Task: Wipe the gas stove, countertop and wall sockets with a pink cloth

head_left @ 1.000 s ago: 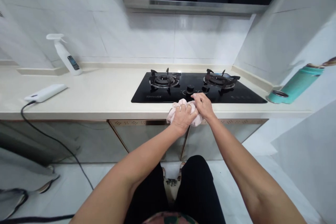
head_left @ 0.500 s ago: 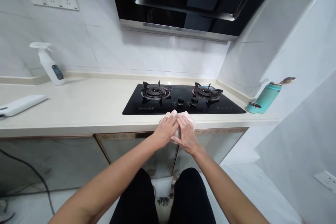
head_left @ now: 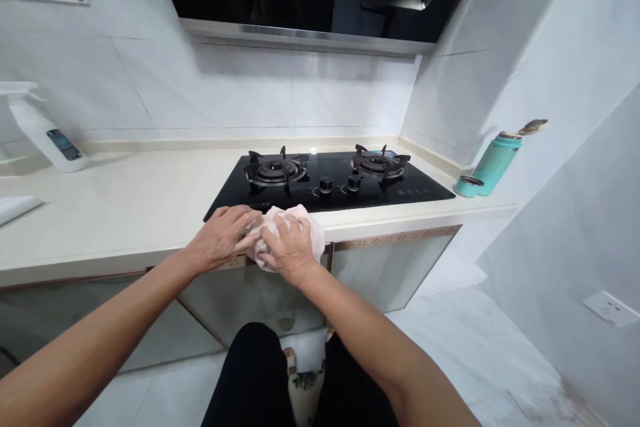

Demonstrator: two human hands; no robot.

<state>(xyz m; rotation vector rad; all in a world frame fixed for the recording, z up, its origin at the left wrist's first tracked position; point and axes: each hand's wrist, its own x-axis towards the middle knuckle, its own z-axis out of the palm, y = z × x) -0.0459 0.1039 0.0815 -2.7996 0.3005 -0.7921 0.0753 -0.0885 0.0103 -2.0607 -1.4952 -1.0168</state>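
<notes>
A crumpled pale pink cloth lies over the counter's front edge, just before the black gas cooktop. My right hand presses down on it with bent fingers, gripping it. To its left, my left hand rests by the cooktop's front left corner, fingers stretched toward the cloth and thumb at its edge. Part of the cloth is hidden under the right hand. On the cooktop are a left burner, a right burner and two black knobs, one of them the left knob.
A white spray bottle stands at the counter's left, near a white flat object cut by the frame. At the right end are a turquoise flask and its cup-like lid. A black range hood overhangs the cooktop.
Both hands and the cloth have moved left along the counter edge. My left hand has slid off the cloth's top to its left side. The view has shifted right.
</notes>
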